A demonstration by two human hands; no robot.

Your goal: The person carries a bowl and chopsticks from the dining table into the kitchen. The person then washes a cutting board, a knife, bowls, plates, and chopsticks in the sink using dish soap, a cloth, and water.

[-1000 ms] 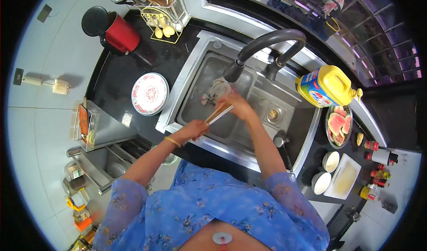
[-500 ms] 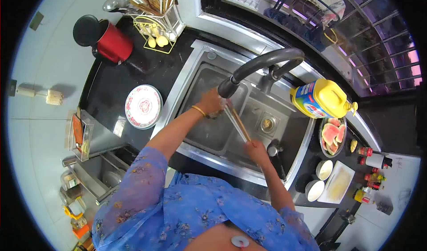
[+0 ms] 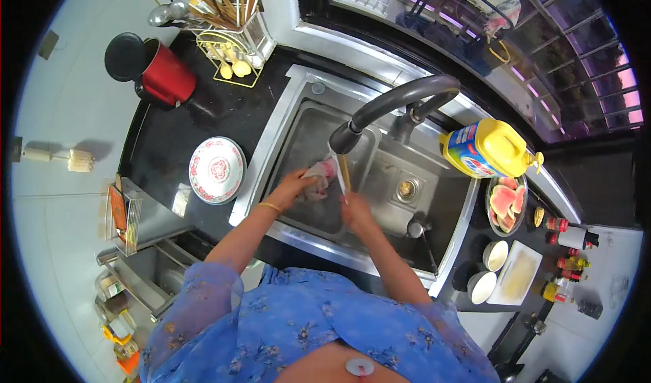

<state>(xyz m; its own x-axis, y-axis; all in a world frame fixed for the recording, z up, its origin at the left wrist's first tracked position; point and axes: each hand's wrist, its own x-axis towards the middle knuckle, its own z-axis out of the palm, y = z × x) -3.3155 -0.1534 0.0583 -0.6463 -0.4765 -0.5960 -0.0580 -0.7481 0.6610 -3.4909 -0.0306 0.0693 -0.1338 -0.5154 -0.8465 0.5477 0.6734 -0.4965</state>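
My left hand (image 3: 293, 186) is closed on a pale, pinkish dishcloth (image 3: 317, 181) over the left basin of the steel sink (image 3: 268, 206). My right hand (image 3: 355, 211) grips the lower ends of a small bunch of chopsticks (image 3: 344, 173), one brown and one pale. Their upper ends point toward the dark faucet (image 3: 347, 137), whose head hangs just above. The cloth is beside the chopsticks; whether it touches them I cannot tell. In the right basin, a metal ladle-like utensil (image 3: 416, 229) leans near my right forearm.
Patterned plates (image 3: 218, 170) are stacked left of the sink, with a red pitcher (image 3: 166, 74) behind. A yellow detergent jug (image 3: 485, 149) stands right of the faucet. Beyond are a bowl of watermelon pieces (image 3: 503, 206), two white bowls (image 3: 482, 288) and a cutting board (image 3: 517, 274).
My left hand has pulled back toward me and left, away from the faucet, with the cloth now showing. My right hand has moved left, and the chopsticks stand more upright in view.
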